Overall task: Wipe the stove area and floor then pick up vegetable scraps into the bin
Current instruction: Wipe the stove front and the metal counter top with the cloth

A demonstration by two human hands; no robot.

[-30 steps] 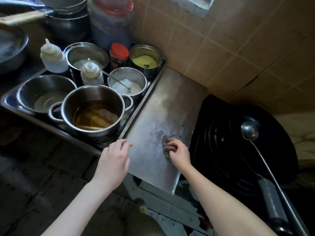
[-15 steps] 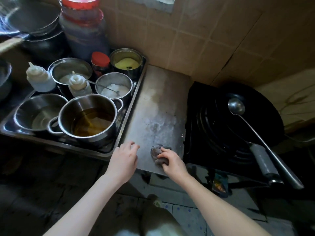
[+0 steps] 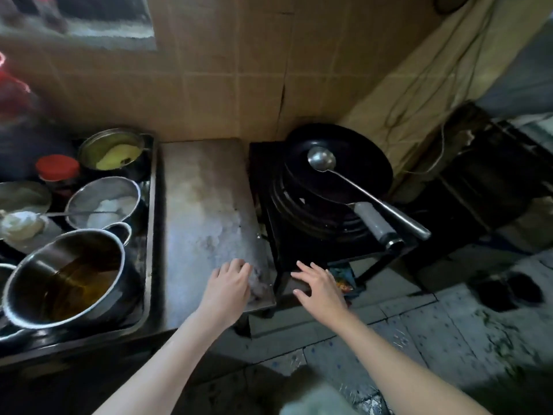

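Two bare hands show in the head view, both palm down at the front of the cooking area. The left hand (image 3: pixel 229 286) rests on the steel bench (image 3: pixel 206 205) near its front right corner, fingers loosely bent and gripping nothing. Just beside its fingertips lies a grey, blurred lump, apparently the cloth (image 3: pixel 259 283); whether they touch cannot be told. The right hand (image 3: pixel 320 287) is spread flat, fingers straight and apart, over the front edge of the black stove (image 3: pixel 287 253), holding nothing. On the stove sits a dark wok (image 3: pixel 359 157) with a metal ladle (image 3: pixel 321 158) lying in it, handle reaching out to the front right. Left of the bench, a metal tray (image 3: pixel 151 223) carries a pot of amber liquid (image 3: pixel 42 265), a bowl of white powder (image 3: pixel 104 202), a bowl of yellow paste (image 3: pixel 116 151) and a red-lidded jar (image 3: pixel 57 166). Below, the tiled floor (image 3: pixel 434 339) is stained and speckled.
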